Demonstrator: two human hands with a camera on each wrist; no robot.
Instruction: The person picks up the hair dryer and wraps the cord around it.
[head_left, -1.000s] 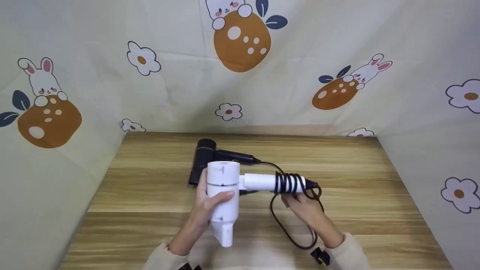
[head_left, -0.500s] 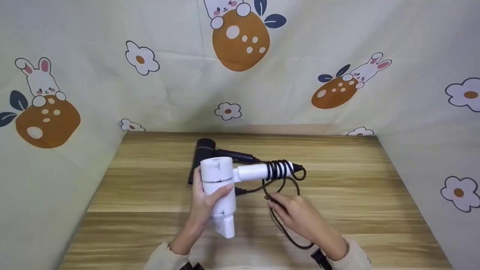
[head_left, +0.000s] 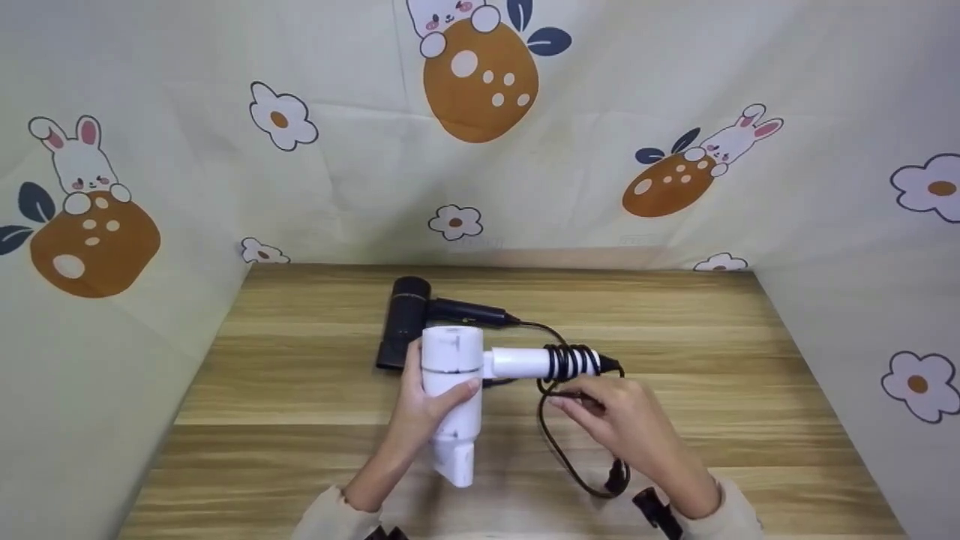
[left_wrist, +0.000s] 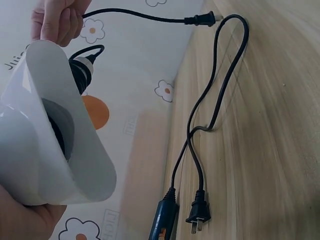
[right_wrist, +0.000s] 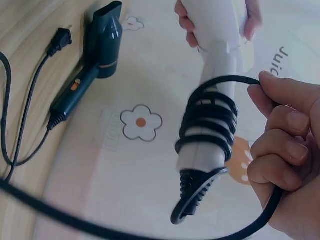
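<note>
A white hair dryer (head_left: 453, 405) is held above the table, its nozzle pointing toward the person. My left hand (head_left: 421, 409) grips its barrel, with the thumb across the front. Several turns of black power cord (right_wrist: 207, 117) are wound round the white handle (head_left: 521, 363). Below that handle my right hand (head_left: 626, 420) pinches the cord between thumb and forefinger, the other fingers curled over it. The loose end hangs in a loop, and its plug (left_wrist: 202, 19) shows in the left wrist view. Behind lies a dark hair dryer (head_left: 405, 319) on the table, partly hidden by the white one.
The dark dryer's cord (left_wrist: 192, 135) lies looped on the wood-grain table (head_left: 300, 465), ending in a two-pin plug (left_wrist: 199, 210). A patterned cloth (head_left: 360, 172) with rabbits, fruit and flowers rises round the table's back and sides.
The right hand has moved from under the handle's end, first down, then back up and right, with the cord. The white dryer rose slightly, then came down again, still in the left hand.
</note>
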